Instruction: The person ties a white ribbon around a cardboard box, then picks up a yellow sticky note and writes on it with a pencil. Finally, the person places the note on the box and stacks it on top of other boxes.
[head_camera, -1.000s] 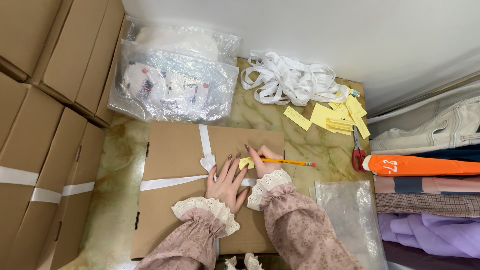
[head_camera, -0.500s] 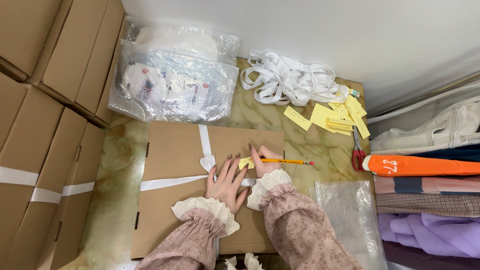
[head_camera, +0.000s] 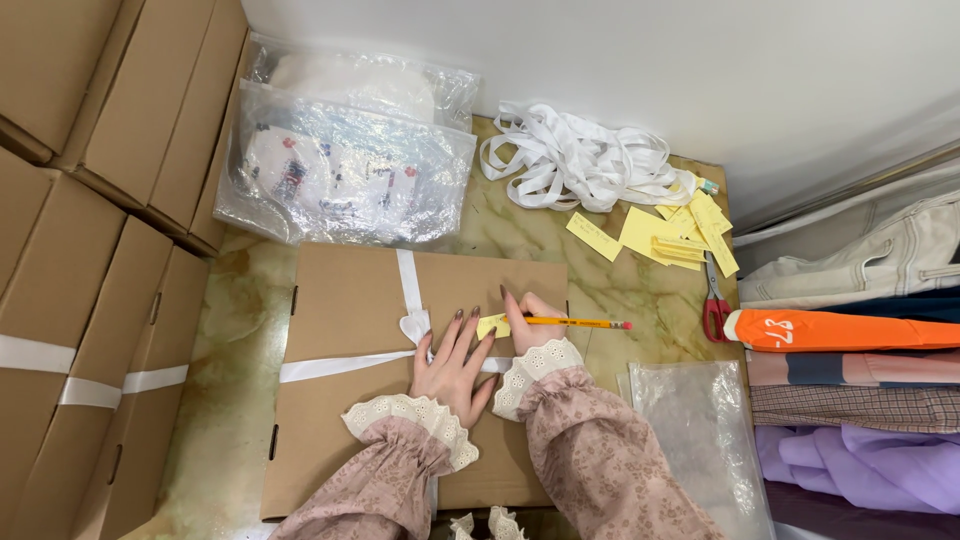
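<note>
While the fingers (head_camera: 470, 330) of the left hand (head_camera: 455, 365) are spread flat and nothing is gripped by them, a small yellow slip (head_camera: 492, 326) is pinned under their tips against the lid of a flat cardboard box (head_camera: 350, 300). A yellow pencil (head_camera: 575, 323) with a pink eraser end is pinched in the closed fingers of the right hand (head_camera: 530, 318), and its tip is set on the slip, the shaft lying nearly level and pointing to the right. Both wrists are covered by dusty-pink sleeves with cream lace cuffs (head_camera: 412, 422). The box is plain brown and is bound crosswise by a white ribbon (head_camera: 408, 285), which is knotted just left of the slip. It is laid on a marbled greenish surface (head_camera: 240, 330). Behind the box, clear plastic bags (head_camera: 345, 165) of folded white fabric are stacked, and beside them a loose heap of white ribbon (head_camera: 575, 160) is seen. More yellow slips (head_camera: 660, 230) and red-handled scissors (head_camera: 715, 300) are scattered to the right, near folded garments (head_camera: 850, 395). Further cardboard boxes (head_camera: 70, 260) are piled at the left.
</note>
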